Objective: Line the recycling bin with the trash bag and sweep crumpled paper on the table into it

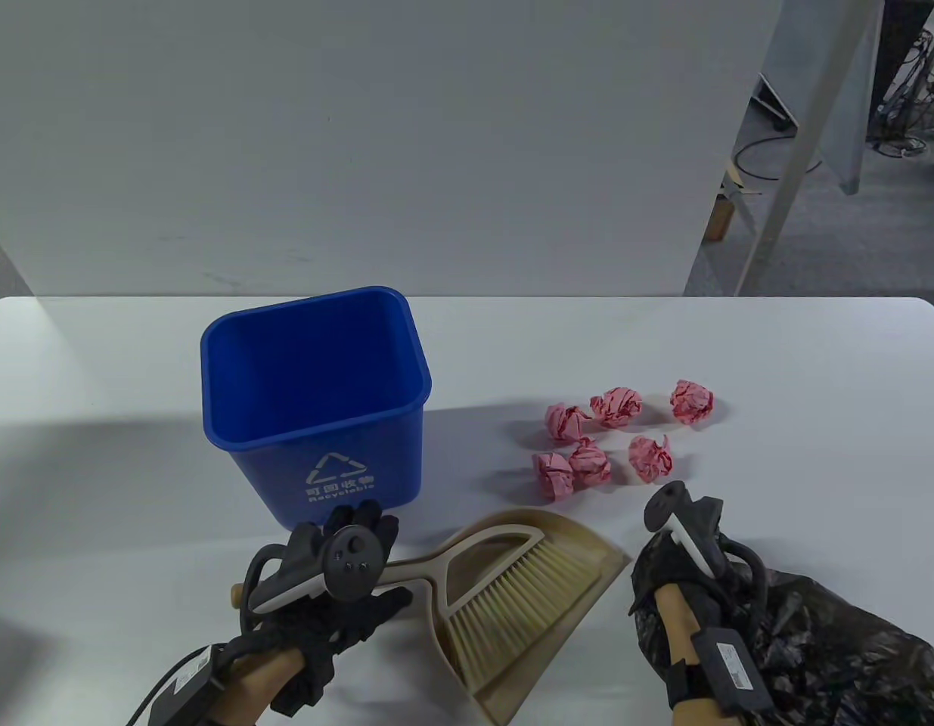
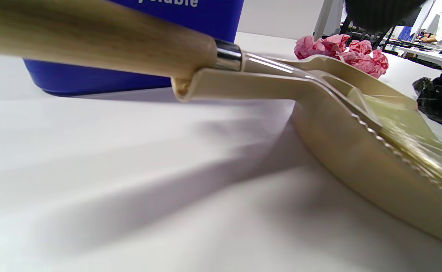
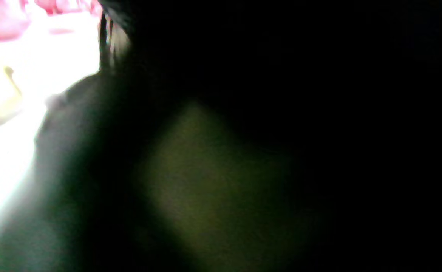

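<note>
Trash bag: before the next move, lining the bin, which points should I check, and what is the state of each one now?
1. Blue bin upright, unlined, mouth unblocked: ok.
2. Right hand on the black trash bag: ok; firm grip: cannot tell, right wrist view is dark.
3. Bag mouth found and opened: cannot tell.
4. Left hand free to help: not ok, it rests on the brush handle.
5. Paper balls clear of the bin: ok.
6. Brush lying in the dustpan: ok.
</note>
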